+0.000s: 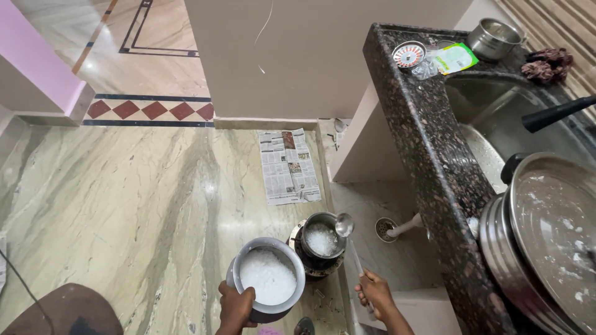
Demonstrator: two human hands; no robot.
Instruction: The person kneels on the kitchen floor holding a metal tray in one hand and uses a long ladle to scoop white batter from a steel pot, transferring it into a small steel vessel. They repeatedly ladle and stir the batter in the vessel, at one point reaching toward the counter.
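Observation:
My left hand (236, 307) grips the rim of a round metal pot (267, 279) filled with white batter, held above the floor. My right hand (375, 294) holds the handle of a steel ladle (345, 226), whose bowl hovers at the rim of a smaller metal pot (321, 239). That smaller pot also holds white batter and sits on a dark round base on the floor.
A dark granite counter (428, 149) runs along the right with a steel sink (496, 124), a large steel pan with lid (546, 236), a small steel pot (493, 37) and a strainer (408, 54). A newspaper (288, 166) lies on the marble floor. A floor drain (386, 228) sits below the counter.

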